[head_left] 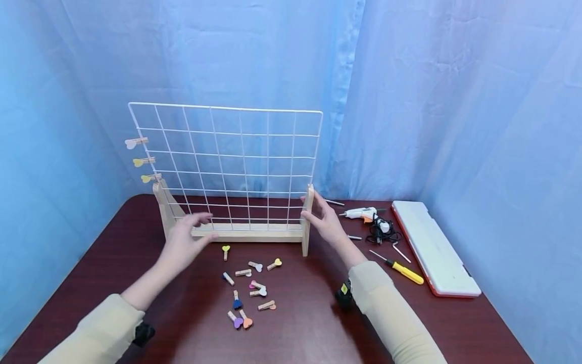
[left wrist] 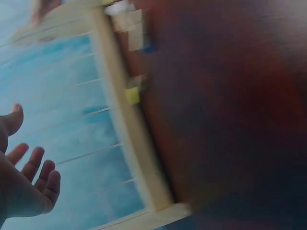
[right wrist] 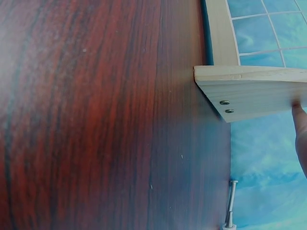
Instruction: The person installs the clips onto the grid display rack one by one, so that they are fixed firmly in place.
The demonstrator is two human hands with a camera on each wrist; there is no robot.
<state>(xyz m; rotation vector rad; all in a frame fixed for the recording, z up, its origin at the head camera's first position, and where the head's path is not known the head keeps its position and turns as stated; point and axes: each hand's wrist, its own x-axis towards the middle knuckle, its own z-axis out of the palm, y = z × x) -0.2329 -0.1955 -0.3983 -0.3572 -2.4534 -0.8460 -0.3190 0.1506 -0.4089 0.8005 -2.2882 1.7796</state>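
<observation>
A white wire grid (head_left: pixel 254 134) stands upright in a wooden stand (head_left: pixel 254 236). My right hand (head_left: pixel 328 222) grips the stand's right side piece (head_left: pixel 307 222), thumb at the front; in the right wrist view a finger (right wrist: pixel 300 127) touches its outer face near two screws. My left hand (head_left: pixel 184 240) hovers beside the left side piece (head_left: pixel 165 210), fingers loosely bent and holding nothing, as the left wrist view also shows. Three heart clothespins, one white (head_left: pixel 132 143) and two yellow, clip onto the grid's left edge. Several more heart clothespins (head_left: pixel 237 322) lie scattered in front.
On the table's right side are a glue gun (head_left: pixel 361 213) with a black cord, a yellow-handled screwdriver (head_left: pixel 406 272), a hex key (head_left: pixel 401 252) and a metal rod (head_left: pixel 334 202). A white case (head_left: pixel 434 247) with a red base lies further right. Blue curtains (head_left: pixel 409 101) surround the table.
</observation>
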